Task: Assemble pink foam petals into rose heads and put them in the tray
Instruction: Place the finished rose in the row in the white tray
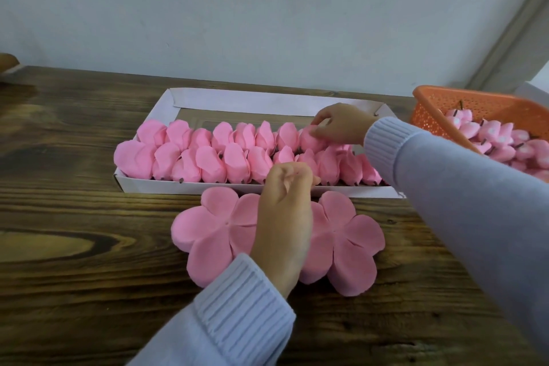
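The head view looks down on a dark wooden surface with a white cardboard tray lying across it near the wall. Finished pink rose heads stand in the tray in two packed rows. The front row runs nearly the full length, and the back row stops short, leaving bare tray floor behind it.

The right hand reaches in from the right. Its fingers are curled round one rose head at the right end of the back row. That rose head is low among its neighbours, touching or almost touching the one beside it.

The left hand hovers at the tray's near edge, above two flat flower-shaped petal pieces that lie side by side on the surface. Its fingers are bunched together, and I cannot tell whether they pinch anything.

At the far right an orange basket holds pink and white buds with dark stems.

The step in hand looks like placing: a completed rose head is being seated in the back row. The next move probably calls for letting it go without tipping the ones beside it. Then comes a bud from the basket and the top petal piece, to be wrapped around it. The foam looks soft and thin, so a light pinch should lift one layer.
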### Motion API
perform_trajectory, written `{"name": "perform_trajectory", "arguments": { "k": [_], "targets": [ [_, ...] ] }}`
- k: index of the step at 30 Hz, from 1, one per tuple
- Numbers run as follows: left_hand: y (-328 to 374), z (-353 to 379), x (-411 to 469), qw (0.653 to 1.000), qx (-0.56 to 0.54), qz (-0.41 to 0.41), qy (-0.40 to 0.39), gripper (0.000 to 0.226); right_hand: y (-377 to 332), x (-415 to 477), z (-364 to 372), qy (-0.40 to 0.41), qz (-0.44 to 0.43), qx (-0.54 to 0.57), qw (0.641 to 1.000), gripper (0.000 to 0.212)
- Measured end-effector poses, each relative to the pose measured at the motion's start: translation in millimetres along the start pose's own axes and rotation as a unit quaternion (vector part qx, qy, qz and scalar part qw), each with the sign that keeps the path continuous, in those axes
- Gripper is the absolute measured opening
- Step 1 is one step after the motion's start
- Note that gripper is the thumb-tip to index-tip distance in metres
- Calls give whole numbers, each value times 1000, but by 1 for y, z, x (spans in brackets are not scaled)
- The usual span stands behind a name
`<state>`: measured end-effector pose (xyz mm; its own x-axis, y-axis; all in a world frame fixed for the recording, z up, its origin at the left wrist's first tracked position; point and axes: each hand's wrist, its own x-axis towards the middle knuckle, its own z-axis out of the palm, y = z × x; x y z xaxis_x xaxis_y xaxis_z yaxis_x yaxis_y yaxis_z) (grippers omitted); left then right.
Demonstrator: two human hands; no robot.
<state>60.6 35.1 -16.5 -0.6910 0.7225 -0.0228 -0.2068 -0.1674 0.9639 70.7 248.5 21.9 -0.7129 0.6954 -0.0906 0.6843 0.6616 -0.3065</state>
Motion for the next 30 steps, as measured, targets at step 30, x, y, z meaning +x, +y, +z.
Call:
{"name": "perform_trajectory", "arguments": {
  "k": [30],
  "targets": [
    [0, 0, -1, 1000, -12, 6, -9, 17, -33, -6, 12, -10, -118, -13, 993, 37]
  ]
}}
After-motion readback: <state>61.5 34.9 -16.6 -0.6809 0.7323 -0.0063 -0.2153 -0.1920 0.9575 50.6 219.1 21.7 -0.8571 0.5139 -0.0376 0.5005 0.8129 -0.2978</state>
